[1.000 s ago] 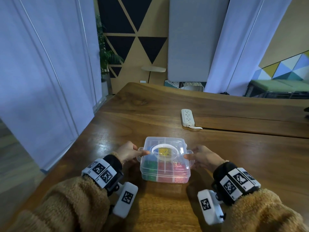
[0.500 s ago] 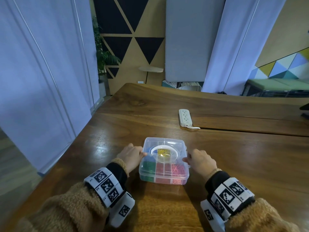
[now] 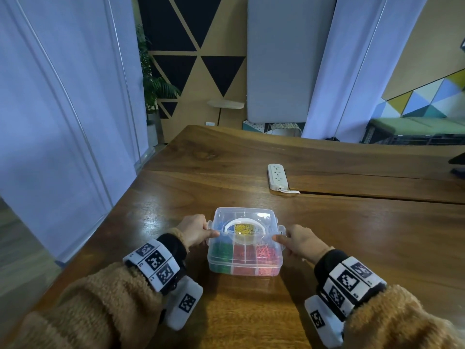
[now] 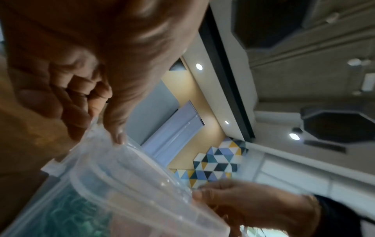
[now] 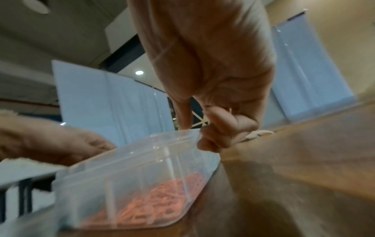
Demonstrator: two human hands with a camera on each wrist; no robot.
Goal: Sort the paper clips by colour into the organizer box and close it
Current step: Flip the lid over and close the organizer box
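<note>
White power strip (image 3: 276, 177) on wooden table (image 3: 352, 235), beyond organizer box (image 3: 244, 241).

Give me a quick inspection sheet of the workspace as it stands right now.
Surface: wooden table, glossy, a seam running across it.
Job's things: clear organizer box, lid on, white handle folded flat; paper clips inside, sorted green, red, pink, yellow, blue.
Clutter: nothing seen.
Hands: left hand and right hand grip the box's side latches, thumbs on the lid.
Cables: white power strip, its cord entering the seam.
Surroundings: curtains, potted plant, patterned wall panels.
</note>
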